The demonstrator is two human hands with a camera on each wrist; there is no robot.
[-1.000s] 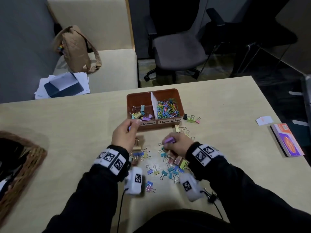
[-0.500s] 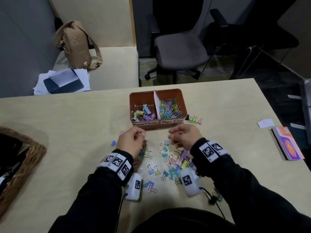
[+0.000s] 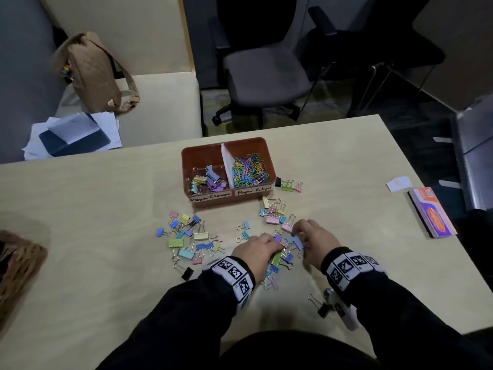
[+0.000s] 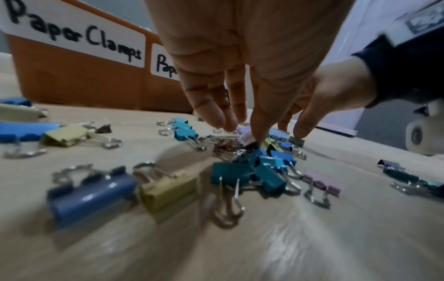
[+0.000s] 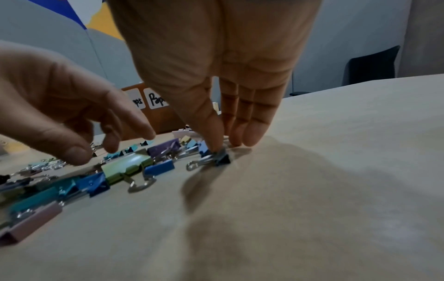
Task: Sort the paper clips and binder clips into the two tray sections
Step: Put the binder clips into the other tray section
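The orange plastic tray [image 3: 186,166] with a white divider holds pastel binder clips [image 3: 206,180] in its left section, labelled "Paper Clamps", and coloured wire paper clips [image 3: 249,169] in its right section. In front of the tray, loose binder clips [image 3: 190,236] lie scattered on the pale wooden table [image 3: 93,209]. The left hand [image 3: 257,249] and right hand [image 3: 314,237] reach down into the cluster nearer the tray's right corner, fingers extended, tips touching clips; whether either pinches one I cannot tell.

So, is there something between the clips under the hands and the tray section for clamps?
Nothing blocks the way. Only bare table lies between the binder clips under the left hand and right hand and the tray. Its left section is open on top, partly filled.
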